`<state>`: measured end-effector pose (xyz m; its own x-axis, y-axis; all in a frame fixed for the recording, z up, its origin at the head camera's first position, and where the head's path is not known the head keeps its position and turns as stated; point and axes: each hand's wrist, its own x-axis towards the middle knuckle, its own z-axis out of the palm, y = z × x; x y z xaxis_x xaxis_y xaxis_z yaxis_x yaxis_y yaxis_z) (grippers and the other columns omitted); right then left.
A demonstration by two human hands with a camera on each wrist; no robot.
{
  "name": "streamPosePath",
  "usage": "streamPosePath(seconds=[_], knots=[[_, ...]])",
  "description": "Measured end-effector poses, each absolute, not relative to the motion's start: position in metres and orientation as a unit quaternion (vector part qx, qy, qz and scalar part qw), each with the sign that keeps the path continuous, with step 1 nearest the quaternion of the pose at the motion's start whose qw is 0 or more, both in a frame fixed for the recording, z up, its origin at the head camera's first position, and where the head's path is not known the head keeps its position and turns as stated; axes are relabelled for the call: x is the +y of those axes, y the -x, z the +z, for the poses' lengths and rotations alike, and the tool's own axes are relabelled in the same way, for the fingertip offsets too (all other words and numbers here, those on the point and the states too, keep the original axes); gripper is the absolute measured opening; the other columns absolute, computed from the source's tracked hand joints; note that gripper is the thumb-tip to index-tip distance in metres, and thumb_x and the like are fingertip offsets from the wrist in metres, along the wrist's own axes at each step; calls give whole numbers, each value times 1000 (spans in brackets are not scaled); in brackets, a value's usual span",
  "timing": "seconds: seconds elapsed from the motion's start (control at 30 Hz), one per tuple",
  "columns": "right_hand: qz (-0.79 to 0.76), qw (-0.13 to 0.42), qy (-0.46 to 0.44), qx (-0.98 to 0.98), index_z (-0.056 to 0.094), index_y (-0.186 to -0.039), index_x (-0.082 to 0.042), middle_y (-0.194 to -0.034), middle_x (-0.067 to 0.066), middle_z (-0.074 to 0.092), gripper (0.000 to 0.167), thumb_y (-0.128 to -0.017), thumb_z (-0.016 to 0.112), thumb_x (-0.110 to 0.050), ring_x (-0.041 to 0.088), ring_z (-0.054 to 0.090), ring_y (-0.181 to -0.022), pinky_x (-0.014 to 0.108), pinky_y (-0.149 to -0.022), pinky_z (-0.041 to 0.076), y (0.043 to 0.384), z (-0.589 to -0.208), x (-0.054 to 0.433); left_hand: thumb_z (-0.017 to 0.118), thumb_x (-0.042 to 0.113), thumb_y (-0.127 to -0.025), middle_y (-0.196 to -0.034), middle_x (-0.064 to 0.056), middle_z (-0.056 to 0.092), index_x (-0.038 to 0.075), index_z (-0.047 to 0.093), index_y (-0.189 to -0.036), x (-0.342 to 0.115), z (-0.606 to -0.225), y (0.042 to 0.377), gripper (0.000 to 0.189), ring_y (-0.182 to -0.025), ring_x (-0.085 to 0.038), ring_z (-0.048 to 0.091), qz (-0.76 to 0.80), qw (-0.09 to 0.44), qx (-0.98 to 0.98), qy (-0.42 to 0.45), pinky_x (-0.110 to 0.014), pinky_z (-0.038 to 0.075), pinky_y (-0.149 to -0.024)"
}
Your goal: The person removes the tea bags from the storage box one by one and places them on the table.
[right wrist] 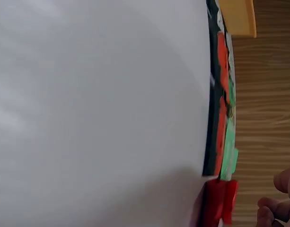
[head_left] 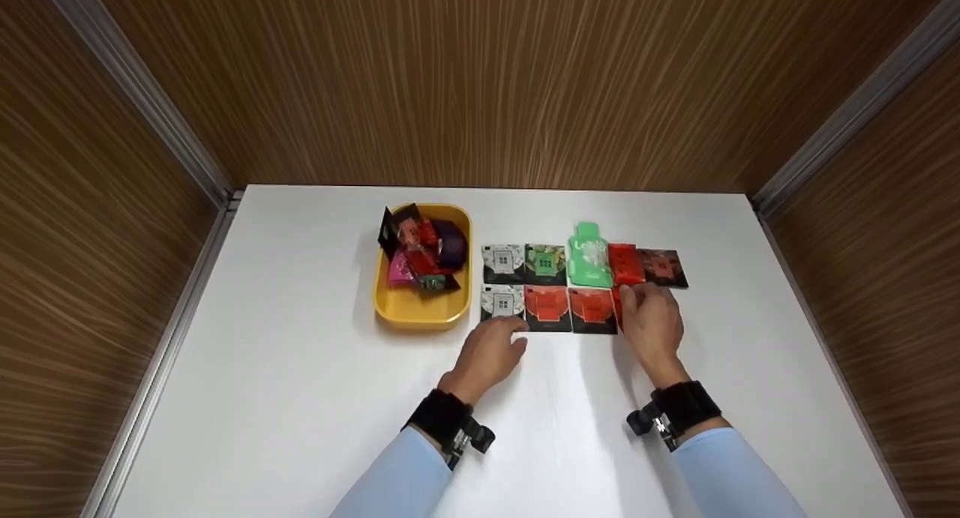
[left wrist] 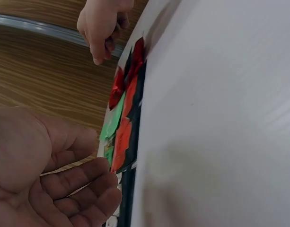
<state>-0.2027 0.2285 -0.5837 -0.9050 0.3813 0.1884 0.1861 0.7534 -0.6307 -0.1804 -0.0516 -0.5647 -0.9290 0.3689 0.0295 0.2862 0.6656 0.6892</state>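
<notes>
Flat sachets lie in two rows on the white table. My left hand [head_left: 487, 357], fingers loosely bent and holding nothing, is at the near edge of a black-and-white sachet [head_left: 501, 299]. Beside that sachet lie two red-and-black sachets [head_left: 547, 308]. Over the right end of the near row is my right hand [head_left: 654, 327], covering most of a shiny red packet [head_left: 617, 304]. In the left wrist view the right hand [left wrist: 103, 30] hangs above the red packet [left wrist: 136, 59] with fingers pointing down. The right wrist view shows its thumb and fingers [right wrist: 270, 213] apart, nothing between them.
A yellow bin [head_left: 386, 312] at the left holds several mixed packets. The far row has a black-and-white sachet [head_left: 502, 263], a green-patterned sachet [head_left: 545, 263], a green bottle-shaped pouch [head_left: 590, 259], a red packet [head_left: 625, 263] and a dark sachet [head_left: 663, 267]. Wood-grain panels [head_left: 480, 83] enclose the table.
</notes>
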Motion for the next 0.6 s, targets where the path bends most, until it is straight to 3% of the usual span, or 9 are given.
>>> streamPosePath(seconds=[0.17, 0.4, 0.6], knots=[[344, 156, 83, -922, 74, -110, 2, -105, 23, 69, 29, -104, 65, -25, 41, 65, -100, 54, -85, 50, 215, -565, 186, 65, 11, -101, -111, -10, 78, 7, 77, -116, -72, -543, 206, 20, -104, -28, 73, 404, 20, 904, -140, -43, 59, -91], [377, 153, -2, -913, 76, -104, -3, -98, 15, 70, 20, -100, 72, -22, 33, 66, -91, 48, -81, 53, 230, -546, 120, 65, 13, -102, -113, -14, 77, 6, 76, -115, -110, -526, 246, 18, -107, -33, 72, 383, -26, 919, -91, -46, 57, -94], [359, 136, -43, -922, 77, -103, -5, -95, 10, 69, 20, -98, 74, -24, 27, 65, -88, 46, -79, 54, 241, -541, 82, 67, 14, -102, -115, -15, 76, 6, 76, -116, -136, -523, 268, 19, -109, -37, 67, 311, -33, 947, -74, -46, 54, -96]])
